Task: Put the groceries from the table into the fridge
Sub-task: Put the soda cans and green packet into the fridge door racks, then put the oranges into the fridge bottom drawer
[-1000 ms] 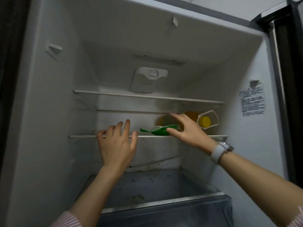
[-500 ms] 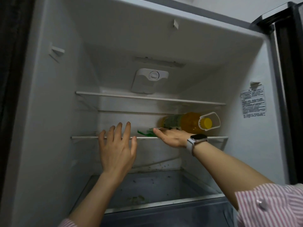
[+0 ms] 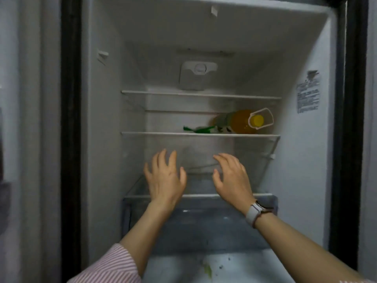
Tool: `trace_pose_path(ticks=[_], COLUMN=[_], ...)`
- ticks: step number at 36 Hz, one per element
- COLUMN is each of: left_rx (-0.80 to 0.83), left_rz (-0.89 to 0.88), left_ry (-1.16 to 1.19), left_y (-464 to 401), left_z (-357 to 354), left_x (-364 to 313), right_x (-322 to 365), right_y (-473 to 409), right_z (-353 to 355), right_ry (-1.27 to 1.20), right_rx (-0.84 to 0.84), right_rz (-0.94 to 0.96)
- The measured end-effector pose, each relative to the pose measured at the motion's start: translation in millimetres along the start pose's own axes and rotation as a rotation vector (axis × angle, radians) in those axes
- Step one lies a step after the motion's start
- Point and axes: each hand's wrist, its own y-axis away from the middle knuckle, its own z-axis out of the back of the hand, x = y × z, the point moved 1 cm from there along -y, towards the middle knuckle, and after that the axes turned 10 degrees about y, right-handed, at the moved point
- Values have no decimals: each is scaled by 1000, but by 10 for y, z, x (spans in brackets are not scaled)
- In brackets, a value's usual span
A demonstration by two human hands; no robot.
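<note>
The open fridge (image 3: pixel 106 139) fills the view. On its middle glass shelf (image 3: pixel 155 133) lies a yellow oil bottle (image 3: pixel 241 121) on its side, yellow cap and white handle pointing right. A flat green packet (image 3: pixel 201 129) lies just left of the bottle. My left hand (image 3: pixel 165 178) and my right hand (image 3: pixel 232 178) hover side by side below that shelf, in front of the lower compartment. Both have spread, relaxed fingers and hold nothing. A white watch sits on my right wrist.
An upper glass shelf (image 3: pixel 163 92) sits under the white thermostat box (image 3: pixel 196 75). A clear crisper drawer (image 3: pixel 204 227) lies below my hands. A label (image 3: pixel 308 92) is stuck on the right inner wall. Dark door frames flank the opening.
Both hands came off the middle shelf and drew back and down. My right hand let go of the green packet, which stays beside the bottle. The view has pulled back from the fridge.
</note>
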Motion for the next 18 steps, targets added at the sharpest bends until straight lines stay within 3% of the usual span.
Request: trace_pose_path(ticks=[5,13,18], left_rx=[27,302,445], left_rz=[1,168,434], left_ry=[6,-115,-257], left_y=[1011,2900,3958], left_z=[400,1414,2265], left_x=[-106,-30,124], right_x=[140,649,1162], right_y=[1014,2704,3640], right_z=[140,421,531], right_ry=[-226,-481,-559], right_rx=[135,451,725], right_rz=[-72,-93,-27])
